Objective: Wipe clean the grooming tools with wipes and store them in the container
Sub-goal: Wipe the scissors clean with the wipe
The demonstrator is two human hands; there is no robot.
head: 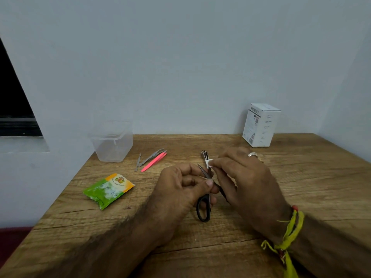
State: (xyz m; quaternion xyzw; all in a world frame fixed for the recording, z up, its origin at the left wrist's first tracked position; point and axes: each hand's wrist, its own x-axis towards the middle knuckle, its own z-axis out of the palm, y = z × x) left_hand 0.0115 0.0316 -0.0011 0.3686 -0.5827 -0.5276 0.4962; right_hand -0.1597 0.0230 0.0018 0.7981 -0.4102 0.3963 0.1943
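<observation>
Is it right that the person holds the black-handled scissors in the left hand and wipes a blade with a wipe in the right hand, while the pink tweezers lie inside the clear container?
Not quite. In the head view the pink tweezers lie on the wooden table, beside the clear container, not inside it. The rest holds: the left hand grips the black-handled scissors and the right hand pinches the wipe on a blade.

Bare desk [220, 247] lies open nearer than the fingers [208, 183]. Left of them, a wipes packet [109, 189] and tweezers [153, 160] flank the way to the container [112, 145]; beyond, apparently nail clippers [204, 154]; a white box [261, 125] far right.
</observation>
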